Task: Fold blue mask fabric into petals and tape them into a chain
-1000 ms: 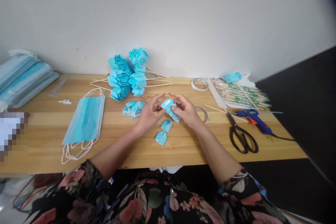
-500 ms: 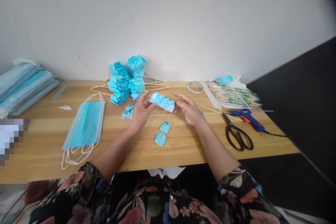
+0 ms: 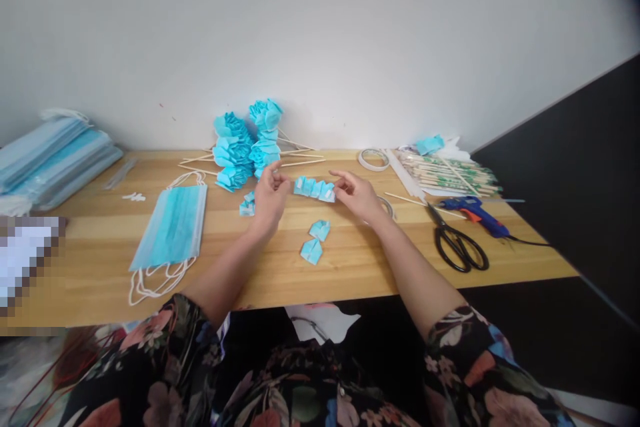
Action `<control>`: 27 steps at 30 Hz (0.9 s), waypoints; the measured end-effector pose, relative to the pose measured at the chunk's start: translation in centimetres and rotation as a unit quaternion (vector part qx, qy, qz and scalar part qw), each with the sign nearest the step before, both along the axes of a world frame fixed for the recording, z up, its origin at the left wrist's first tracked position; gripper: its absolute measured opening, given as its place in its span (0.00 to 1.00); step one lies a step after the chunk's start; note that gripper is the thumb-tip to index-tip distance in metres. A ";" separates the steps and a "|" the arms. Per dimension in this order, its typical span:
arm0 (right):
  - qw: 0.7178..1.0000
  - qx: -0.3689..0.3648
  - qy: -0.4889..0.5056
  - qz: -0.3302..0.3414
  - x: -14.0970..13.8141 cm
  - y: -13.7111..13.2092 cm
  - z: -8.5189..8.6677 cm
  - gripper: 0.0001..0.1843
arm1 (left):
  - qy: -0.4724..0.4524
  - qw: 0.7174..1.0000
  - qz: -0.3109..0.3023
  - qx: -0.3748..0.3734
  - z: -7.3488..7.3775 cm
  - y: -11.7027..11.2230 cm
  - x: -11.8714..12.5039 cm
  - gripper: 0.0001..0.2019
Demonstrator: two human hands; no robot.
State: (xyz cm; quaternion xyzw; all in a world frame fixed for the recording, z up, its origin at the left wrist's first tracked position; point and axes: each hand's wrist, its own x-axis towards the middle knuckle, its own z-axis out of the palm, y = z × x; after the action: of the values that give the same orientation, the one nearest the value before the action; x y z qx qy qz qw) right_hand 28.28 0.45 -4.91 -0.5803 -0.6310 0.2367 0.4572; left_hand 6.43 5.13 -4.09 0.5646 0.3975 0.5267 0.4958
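Observation:
A pleated strip of folded light-blue mask fabric, with small white patches at its ends, is in front of me. The thumb and fingers of my right hand pinch its right end. Just off its left end is my left hand, thumb and forefinger apart; a narrow gap seems to separate them from the strip. Nearer to me, two joined folded blue pieces lie on the wooden table. Another folded blue piece is partly hidden behind my left hand.
Blue fabric flowers on sticks lie at the back. To the left are a face mask and stacked masks. On the right are tape, bundled wooden sticks, black scissors and a blue glue gun.
My left hand's thumb and fingers have come away from the strip's left end. The strip looks flatter, with my right hand still at its right end. The whole view has shifted slightly.

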 end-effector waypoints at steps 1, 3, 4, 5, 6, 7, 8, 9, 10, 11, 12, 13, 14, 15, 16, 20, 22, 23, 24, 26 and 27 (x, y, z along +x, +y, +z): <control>0.998 0.007 -0.057 -0.002 0.0 0.0 0.0 0.23 | -0.003 1.000 0.017 -0.001 -0.1 0.2 -0.1 0.25; 0.991 0.017 -0.133 0.001 0.1 0.1 0.0 0.23 | -0.013 0.999 0.029 -0.004 -0.1 0.4 -0.1 0.24; 0.988 0.024 -0.154 -0.001 0.2 0.1 0.0 0.22 | -0.015 1.000 0.022 0.000 0.1 0.4 0.0 0.24; 0.985 0.030 -0.167 -0.007 0.4 0.2 -0.1 0.22 | -0.015 1.000 0.012 0.006 0.2 0.2 0.1 0.23; 0.984 0.034 -0.175 -0.016 0.5 0.3 -0.1 0.22 | -0.015 1.000 0.001 0.014 0.4 0.0 0.2 0.23; 0.983 0.034 -0.179 -0.024 0.7 0.4 -0.3 0.22 | -0.012 1.000 -0.010 0.025 0.5 -0.3 0.3 0.22; 0.983 0.031 -0.178 -0.030 0.8 0.6 -0.4 0.22 | -0.005 0.999 -0.021 0.037 0.7 -0.6 0.5 0.22; 0.984 0.026 -0.174 -0.032 1.0 0.8 -0.5 0.23 | 0.005 0.998 -0.028 0.049 0.7 -0.9 0.6 0.21; 0.985 0.025 -0.166 -0.033 1.1 1.0 -0.7 0.25 | 0.017 0.997 -0.033 0.060 0.8 -1.1 0.7 0.20; 0.987 0.029 -0.157 -0.035 1.2 1.2 -0.8 0.27 | 0.027 0.996 -0.036 0.071 0.8 -1.3 0.8 0.19; 0.988 0.040 -0.146 -0.041 1.2 1.3 -0.9 0.28 | 0.035 0.996 -0.038 0.079 0.8 -1.4 0.8 0.19; 0.988 0.054 -0.134 -0.050 1.2 1.5 -1.0 0.29 | 0.039 0.995 -0.040 0.083 0.8 -1.4 0.8 0.18; 0.989 0.067 -0.119 -0.060 1.2 1.6 -1.0 0.28 | 0.042 0.995 -0.042 0.083 0.8 -1.5 0.8 0.18; 0.990 0.072 -0.104 -0.067 1.1 1.7 -1.0 0.27 | 0.042 0.995 -0.043 0.083 0.8 -1.4 0.8 0.18; 0.991 0.069 -0.088 -0.069 1.1 1.8 -1.0 0.26 | 0.042 0.995 -0.044 0.081 0.8 -1.4 0.8 0.18; 0.996 0.047 -0.062 -0.054 0.9 1.6 -0.7 0.23 | 0.042 0.996 -0.038 0.074 1.1 -1.5 0.7 0.17; 0.993 0.064 -0.073 -0.067 0.9 1.5 -0.6 0.22 | 0.052 0.995 -0.038 0.075 1.2 -1.6 0.8 0.16; 0.991 0.073 -0.078 -0.076 0.9 1.4 -0.5 0.22 | 0.063 0.994 -0.040 0.078 1.2 -1.6 0.8 0.16; 0.990 0.080 -0.084 -0.082 0.9 1.4 -0.5 0.22 | 0.076 0.993 -0.045 0.083 1.1 -1.7 0.8 0.16; 0.989 0.083 -0.092 -0.083 0.9 1.2 -0.3 0.22 | 0.109 0.988 -0.060 0.093 0.9 -1.8 0.8 0.15; 0.989 0.081 -0.095 -0.079 0.9 1.1 -0.2 0.22 | 0.129 0.984 -0.071 0.097 0.8 -1.9 0.9 0.15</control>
State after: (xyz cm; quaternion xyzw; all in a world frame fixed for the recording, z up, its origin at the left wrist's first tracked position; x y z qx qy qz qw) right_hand 29.17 1.54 -5.08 -0.6094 -0.6408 0.0917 0.4579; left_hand 7.29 3.26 -3.24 0.7001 0.3637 0.4491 0.4195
